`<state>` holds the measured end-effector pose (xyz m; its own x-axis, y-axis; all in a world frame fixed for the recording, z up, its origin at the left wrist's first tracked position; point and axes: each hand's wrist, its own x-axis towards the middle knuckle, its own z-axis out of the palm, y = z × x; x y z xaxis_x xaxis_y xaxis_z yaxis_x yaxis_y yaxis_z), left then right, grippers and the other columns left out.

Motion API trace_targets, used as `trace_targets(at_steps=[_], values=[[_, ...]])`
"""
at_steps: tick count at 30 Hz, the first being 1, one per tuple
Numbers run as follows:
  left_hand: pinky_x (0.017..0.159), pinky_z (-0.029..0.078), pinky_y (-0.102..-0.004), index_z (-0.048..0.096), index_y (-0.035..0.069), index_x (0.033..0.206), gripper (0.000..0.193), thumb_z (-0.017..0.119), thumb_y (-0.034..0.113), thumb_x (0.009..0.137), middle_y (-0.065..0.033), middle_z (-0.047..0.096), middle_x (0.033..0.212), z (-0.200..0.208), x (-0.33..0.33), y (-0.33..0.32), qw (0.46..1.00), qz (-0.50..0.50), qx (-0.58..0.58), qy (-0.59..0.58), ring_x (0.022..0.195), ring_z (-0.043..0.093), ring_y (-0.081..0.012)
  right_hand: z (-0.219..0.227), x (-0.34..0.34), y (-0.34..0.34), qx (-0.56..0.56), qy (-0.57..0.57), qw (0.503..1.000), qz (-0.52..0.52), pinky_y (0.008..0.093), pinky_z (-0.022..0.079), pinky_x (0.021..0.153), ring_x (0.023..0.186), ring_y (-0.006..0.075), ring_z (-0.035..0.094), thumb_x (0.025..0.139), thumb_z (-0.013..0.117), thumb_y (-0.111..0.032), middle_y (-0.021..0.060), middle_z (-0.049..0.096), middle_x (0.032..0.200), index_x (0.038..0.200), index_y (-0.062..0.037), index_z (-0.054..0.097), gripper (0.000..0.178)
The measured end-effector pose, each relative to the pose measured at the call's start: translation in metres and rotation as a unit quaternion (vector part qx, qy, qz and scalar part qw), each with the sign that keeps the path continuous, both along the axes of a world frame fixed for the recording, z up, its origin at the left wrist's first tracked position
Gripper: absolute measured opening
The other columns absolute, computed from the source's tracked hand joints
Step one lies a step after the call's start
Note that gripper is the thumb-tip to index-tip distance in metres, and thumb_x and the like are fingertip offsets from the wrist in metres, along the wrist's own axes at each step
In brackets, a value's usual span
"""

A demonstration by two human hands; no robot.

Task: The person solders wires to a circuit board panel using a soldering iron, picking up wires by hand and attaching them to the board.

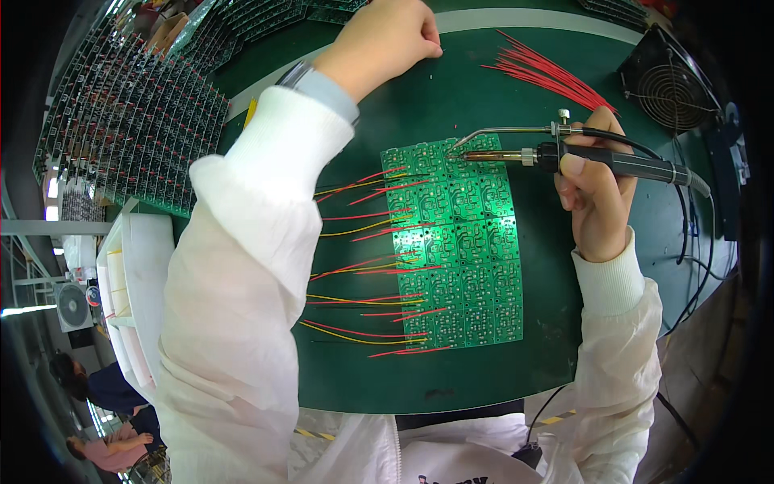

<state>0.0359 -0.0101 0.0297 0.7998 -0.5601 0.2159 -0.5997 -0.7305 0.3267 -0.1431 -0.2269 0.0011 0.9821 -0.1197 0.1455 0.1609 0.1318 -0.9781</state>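
My right hand (601,185) grips a soldering iron (629,161) with a thin metal feed tube (508,130) clamped along it. The iron's tip is at the upper part of a green circuit board panel (459,250), where the feed tube's end also points. Red, yellow and black wires (363,231) stick out from the panel's left side, in several groups. My left hand (391,44) is beyond the panel, over the far part of the table. Its fingers are curled closed, and whatever they may hold is hidden.
Loose red wires (548,71) lie at the far right, beside a black fan (673,85). Stacked circuit boards (133,113) rise at the far left. A white tray (145,274) stands left of my left arm. Cables (685,234) hang at the right; two people sit far left.
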Motion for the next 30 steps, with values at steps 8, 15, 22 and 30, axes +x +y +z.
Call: trace_targets(at_steps=[8,15,22,30], values=[[0.075,0.056,-0.041,0.076,0.001,0.078,0.021,0.079,0.02,0.07,-0.0211,0.072,0.08,-0.007,0.029,-0.014,0.995,0.037,0.06,0.066,0.078,0.072,-0.0342,0.0,0.0,0.0,0.009,-0.008,1.0,0.005,0.0217,0.032,0.045,0.049,0.0056,0.043,0.076,0.066,-0.013,0.001,0.051,0.062,0.08,-0.0059,0.049,0.019],[0.071,0.055,-0.0344,0.076,0.0,0.08,0.021,0.078,0.02,0.074,-0.0147,0.074,0.076,0.006,0.032,-0.021,0.992,0.008,-0.028,0.123,0.072,0.071,-0.0233,0.001,-0.002,-0.002,0.013,-0.009,1.0,0.009,0.0215,0.033,0.045,0.049,0.0057,0.043,0.076,0.066,-0.013,0.0012,0.051,0.062,0.082,-0.0054,0.05,0.019],[0.074,0.054,-0.0355,0.072,-0.004,0.098,0.018,0.07,0.01,0.086,-0.0161,0.073,0.087,0.05,-0.035,-0.008,0.976,0.006,-0.174,0.134,0.079,0.07,-0.0223,0.002,-0.004,-0.004,0.006,0.002,1.0,-0.001,0.0214,0.032,0.045,0.049,0.0058,0.043,0.076,0.067,-0.017,0.001,0.051,0.062,0.082,-0.0058,0.05,0.021],[0.081,0.045,-0.0357,0.068,0.005,0.091,0.011,0.074,0.004,0.082,-0.0053,0.067,0.089,0.008,-0.191,0.029,0.993,-0.008,-0.081,-0.085,0.085,0.063,-0.0234,0.005,-0.027,-0.011,-0.019,0.0,0.999,-0.034,0.0217,0.031,0.045,0.047,0.0068,0.04,0.077,0.065,-0.017,0.0005,0.047,0.062,0.084,-0.0064,0.045,0.024]])
